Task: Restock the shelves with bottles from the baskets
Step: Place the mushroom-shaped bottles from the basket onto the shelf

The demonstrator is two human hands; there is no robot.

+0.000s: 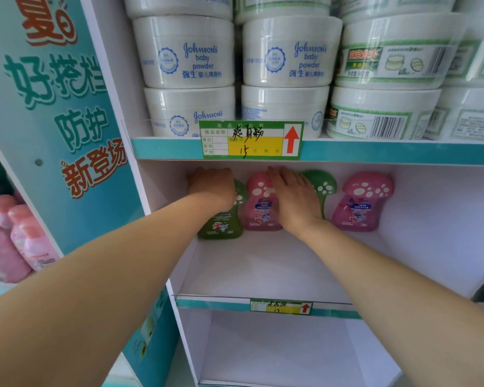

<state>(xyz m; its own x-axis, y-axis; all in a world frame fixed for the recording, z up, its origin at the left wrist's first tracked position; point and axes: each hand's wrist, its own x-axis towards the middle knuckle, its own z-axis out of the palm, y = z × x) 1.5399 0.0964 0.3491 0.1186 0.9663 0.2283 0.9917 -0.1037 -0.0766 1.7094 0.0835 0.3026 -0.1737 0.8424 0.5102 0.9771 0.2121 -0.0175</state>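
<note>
Gripping the green bottle (221,222) by its mushroom cap, left hand (211,185) holds it upright at the back of the middle shelf (263,263). Right hand (291,199) lies flat, fingers straight, against the pink bottle (259,208) beside it. Second green bottle (323,185) and second pink bottle (361,205) stand further right. Only one back row is placed and the lower shelf (277,353) is unstocked, so probably early. Baskets not visible.
</note>
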